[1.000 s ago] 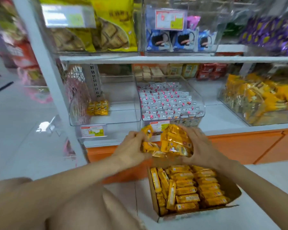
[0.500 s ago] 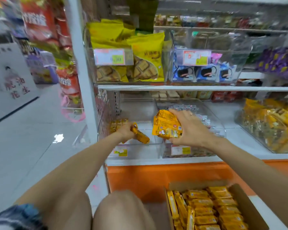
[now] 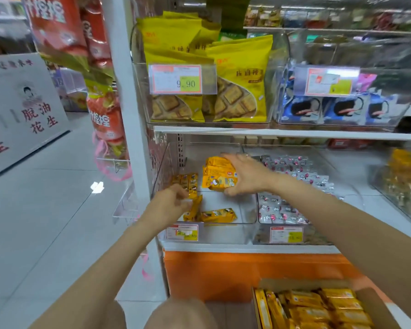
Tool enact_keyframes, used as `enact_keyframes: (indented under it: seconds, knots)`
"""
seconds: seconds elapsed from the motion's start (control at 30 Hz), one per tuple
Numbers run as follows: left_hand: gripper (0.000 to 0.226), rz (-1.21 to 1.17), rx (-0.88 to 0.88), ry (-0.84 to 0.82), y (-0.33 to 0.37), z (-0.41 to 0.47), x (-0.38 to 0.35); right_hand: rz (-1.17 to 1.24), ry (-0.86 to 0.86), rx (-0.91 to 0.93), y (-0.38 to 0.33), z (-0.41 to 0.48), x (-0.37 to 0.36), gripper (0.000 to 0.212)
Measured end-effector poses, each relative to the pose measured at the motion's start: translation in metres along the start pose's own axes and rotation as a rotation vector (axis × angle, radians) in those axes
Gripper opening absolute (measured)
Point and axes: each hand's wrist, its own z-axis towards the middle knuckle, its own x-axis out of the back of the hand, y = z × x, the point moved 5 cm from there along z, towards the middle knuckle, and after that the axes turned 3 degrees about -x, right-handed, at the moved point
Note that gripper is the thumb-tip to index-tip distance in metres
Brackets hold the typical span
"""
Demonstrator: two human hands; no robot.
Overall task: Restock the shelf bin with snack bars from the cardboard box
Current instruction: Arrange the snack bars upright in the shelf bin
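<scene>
1. Above the clear shelf bin (image 3: 244,210), a price tag (image 3: 177,79) on the bin of yellow biscuit bags (image 3: 237,91) reads "9.90"; the tags lower down are too blurred to read.
2. Left of the shelving, a white sign (image 3: 22,108) carries red Chinese characters.
3. The right hand (image 3: 243,174) has its fingers clamped on a stack of snack bars (image 3: 217,174) held over the bin.
4. The left hand (image 3: 170,201) pinches one bar (image 3: 195,207) at the bin's front, beside a loose bar (image 3: 218,215) lying flat.
5. The cardboard box (image 3: 377,305), full of bars, sits below on the floor.
</scene>
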Motion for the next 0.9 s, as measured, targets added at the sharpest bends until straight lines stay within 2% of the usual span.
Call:
enact_keyframes:
  seconds: [0.1,0.23,0.57,0.63,0.73,0.8,0.87,0.9]
  knots:
    - [0.020,-0.005,-0.024,0.089,-0.003,-0.021,0.009,-0.070,-0.138,-0.018,-0.006,0.036,-0.023,0.104]
    - [0.017,0.008,-0.060,0.127,-0.005,-0.034,0.010,-0.088,-0.268,-0.102,-0.005,0.062,-0.055,0.103]
    - [0.020,0.094,-0.149,0.102,-0.010,-0.025,0.004,0.054,-0.253,-0.416,0.005,0.067,-0.101,0.085]
    - [0.021,0.111,-0.149,0.104,-0.013,-0.023,0.006,0.142,-0.318,-0.400,0.010,0.069,-0.109,0.089]
    - [0.021,0.098,-0.149,0.114,-0.017,-0.021,0.009,0.216,-0.573,-0.332,0.008,0.066,-0.118,0.105]
    - [0.020,0.090,-0.160,0.120,-0.018,-0.023,0.010,0.219,-0.685,-0.290,0.005,0.065,-0.118,0.102]
    - [0.019,0.085,-0.168,0.124,-0.018,-0.024,0.011,0.235,-0.683,-0.275,0.004,0.066,-0.115,0.096]
    - [0.018,0.081,-0.169,0.124,-0.018,-0.024,0.011,0.236,-0.626,-0.264,0.004,0.069,-0.113,0.092]
